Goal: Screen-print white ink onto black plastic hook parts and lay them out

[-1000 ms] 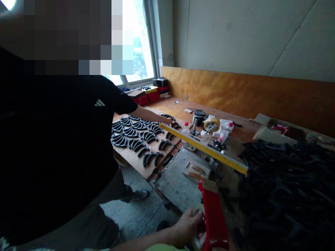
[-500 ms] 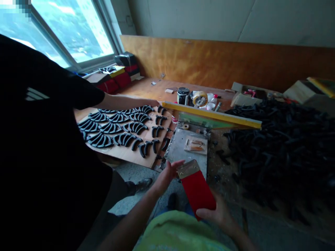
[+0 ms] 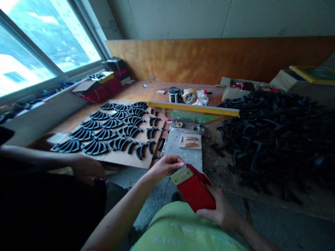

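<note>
Head camera view: your right hand (image 3: 222, 207) is wrapped round the near, lower end of a red, flat-sided tape dispenser (image 3: 196, 195), thumb across its face. Your left hand (image 3: 165, 167) is at its other end, fingers curled in and tips drawn close by the pale metal toothed plate (image 3: 181, 175); you cannot tell from here whether they pinch a strip of tape.

The dispenser is tilted between your two hands, in front of your green shirt (image 3: 180, 226). Its long axis slants from your right hand forward and leftward, so the toothed end points toward your left hand and away from you. A pale rounded edge (image 3: 208, 179) just beyond your right fingers is mostly hidden behind the red body, and those fingers' tips are out of sight too.

Ahead of your left hand, a wooden block (image 3: 177, 140) lies on a grey metal plate (image 3: 172, 150) on the desk (image 3: 141, 93). Beyond it stands a yellow-edged frame (image 3: 193, 107). The heap of black curved parts (image 3: 269, 132), right of your right hand, is too dark to separate piece by piece. Far left of your left hand, a co-worker's hand (image 3: 89, 170) is dim and blurred.
</note>
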Motion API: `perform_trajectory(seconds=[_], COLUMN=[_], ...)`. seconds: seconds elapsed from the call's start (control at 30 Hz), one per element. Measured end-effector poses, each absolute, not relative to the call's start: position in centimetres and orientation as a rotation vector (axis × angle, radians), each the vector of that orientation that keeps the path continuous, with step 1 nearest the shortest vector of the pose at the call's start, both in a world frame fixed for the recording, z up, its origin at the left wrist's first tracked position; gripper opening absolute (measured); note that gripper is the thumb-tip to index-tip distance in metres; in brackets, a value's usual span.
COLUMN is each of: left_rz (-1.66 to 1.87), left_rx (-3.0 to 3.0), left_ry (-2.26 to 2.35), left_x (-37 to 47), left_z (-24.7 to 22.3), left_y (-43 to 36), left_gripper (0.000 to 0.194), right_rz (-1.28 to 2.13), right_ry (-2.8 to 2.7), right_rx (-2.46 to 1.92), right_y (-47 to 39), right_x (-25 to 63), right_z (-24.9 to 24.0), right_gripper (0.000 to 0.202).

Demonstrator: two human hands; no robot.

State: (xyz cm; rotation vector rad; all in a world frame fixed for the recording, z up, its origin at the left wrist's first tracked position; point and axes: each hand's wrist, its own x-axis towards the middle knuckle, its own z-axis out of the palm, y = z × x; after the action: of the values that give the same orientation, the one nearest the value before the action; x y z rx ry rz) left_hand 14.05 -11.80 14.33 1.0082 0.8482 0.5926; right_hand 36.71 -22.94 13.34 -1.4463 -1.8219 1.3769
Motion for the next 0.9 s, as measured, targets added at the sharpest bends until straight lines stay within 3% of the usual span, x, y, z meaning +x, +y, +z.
perform_trajectory(seconds=[0.37,0.63,0.9], left_rz=[0.827,1.188,1.268], left_rx=[1.251,1.127,1.042], left_ry=[1.079,1.380,1.458], left_x=[16.5,9.5,6.2], left_z=[15.2,14.4,14.8], left_y=[-10.5,-5.2,-4.5], left_gripper=[0.040,0.044,0.041], right_rz=[1.413,1.445,1.418], right_ry=[-1.795,-1.723,-1.753], right_rx=[-1.483,-1.595,-1.666], right_y=[-21.7,-21.4,-19.8], right_x=[39.3,44.7,46.4], right_z=[15.3,16.0,15.8], right_gripper=[0.038,0.045,0.043])
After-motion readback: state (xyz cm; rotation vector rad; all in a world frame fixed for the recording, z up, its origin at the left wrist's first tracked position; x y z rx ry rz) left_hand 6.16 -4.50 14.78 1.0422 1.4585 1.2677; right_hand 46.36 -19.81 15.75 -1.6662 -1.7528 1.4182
